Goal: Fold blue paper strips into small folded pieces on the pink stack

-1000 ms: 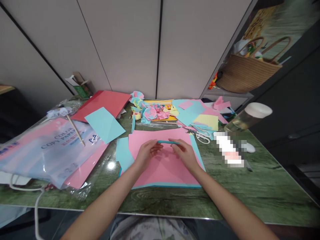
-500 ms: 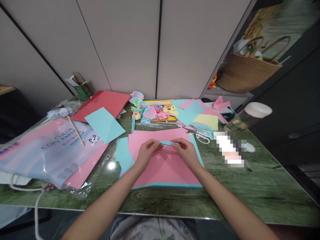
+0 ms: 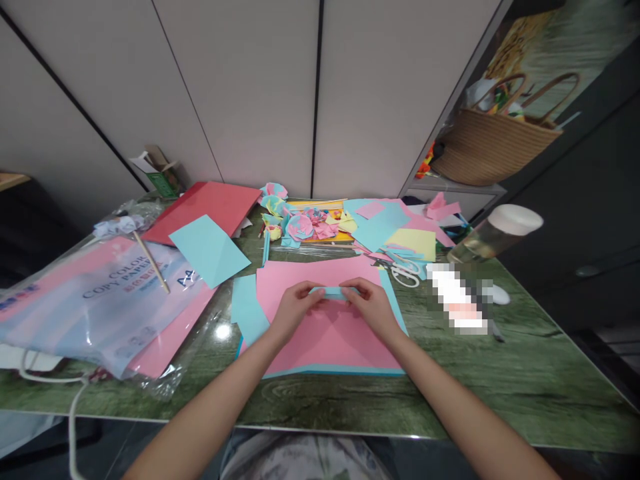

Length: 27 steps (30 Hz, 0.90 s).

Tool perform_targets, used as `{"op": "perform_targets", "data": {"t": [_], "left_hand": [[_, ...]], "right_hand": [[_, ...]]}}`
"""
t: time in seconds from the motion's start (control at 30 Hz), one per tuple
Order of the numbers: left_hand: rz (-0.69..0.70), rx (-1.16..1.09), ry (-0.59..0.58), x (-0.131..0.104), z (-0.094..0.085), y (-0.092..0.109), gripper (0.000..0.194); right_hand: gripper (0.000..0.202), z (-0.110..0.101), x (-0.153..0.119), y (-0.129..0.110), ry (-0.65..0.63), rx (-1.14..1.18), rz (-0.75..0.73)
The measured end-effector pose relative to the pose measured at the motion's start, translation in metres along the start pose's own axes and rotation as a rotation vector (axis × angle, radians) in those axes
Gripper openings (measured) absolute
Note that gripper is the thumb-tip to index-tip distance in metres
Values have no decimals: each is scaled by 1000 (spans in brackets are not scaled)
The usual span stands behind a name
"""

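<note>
A narrow folded strip of light-blue paper (image 3: 333, 293) lies crosswise between my two hands, above a large pink sheet (image 3: 330, 340). My left hand (image 3: 298, 305) pinches its left end with thumb and fingers. Its right end is gripped the same way by my right hand (image 3: 369, 303). The fingers cover both ends of the strip. Blue sheets (image 3: 249, 310) stick out from under the pink one at the left and along its edges. White-handled scissors (image 3: 406, 273) lie to the right of the pink sheet, partly among paper scraps.
Paper flowers (image 3: 300, 227) and cut sheets (image 3: 383, 223) lie at the back. On the left are a plastic paper pack (image 3: 115, 293), a wooden stick (image 3: 151, 262), a blue sheet (image 3: 210, 250) and a red folder (image 3: 205, 203). A bottle (image 3: 487, 233) stands at the right.
The strip shows a wider face and more of its length than before. My fingers have shifted slightly along its ends; everything else on the table stays where it was.
</note>
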State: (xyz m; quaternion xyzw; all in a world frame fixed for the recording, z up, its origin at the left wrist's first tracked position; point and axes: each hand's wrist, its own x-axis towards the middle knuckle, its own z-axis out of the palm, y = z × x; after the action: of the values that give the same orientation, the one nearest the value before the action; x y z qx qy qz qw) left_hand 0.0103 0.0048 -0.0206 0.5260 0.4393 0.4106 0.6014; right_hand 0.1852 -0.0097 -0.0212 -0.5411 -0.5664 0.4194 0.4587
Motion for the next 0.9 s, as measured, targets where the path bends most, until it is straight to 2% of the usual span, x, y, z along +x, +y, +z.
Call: {"op": "perform_targets", "data": {"t": [0.1,0.33,0.47,0.6,0.73,0.9], "left_hand": [[-36,32,-33,1,-1,-5,31],[-34,27,19,3,0,-7,29],[-67,17,10,3,-1,-6,33],[-76,-80,-50,3,-1,-7,35],[-77,-170,-54,3,-1,-6,34],[-119,-241,-45,2,-1,-5,29]], "right_hand": [[21,0,-1,1,4,-24,-2],[31,2,-2,0,-70,16,22],[27,1,-1,2,-105,78,45],[26,-2,0,0,-125,153,42],[25,-4,3,1,-179,220,52],[18,-3,5,8,-164,261,82]]}}
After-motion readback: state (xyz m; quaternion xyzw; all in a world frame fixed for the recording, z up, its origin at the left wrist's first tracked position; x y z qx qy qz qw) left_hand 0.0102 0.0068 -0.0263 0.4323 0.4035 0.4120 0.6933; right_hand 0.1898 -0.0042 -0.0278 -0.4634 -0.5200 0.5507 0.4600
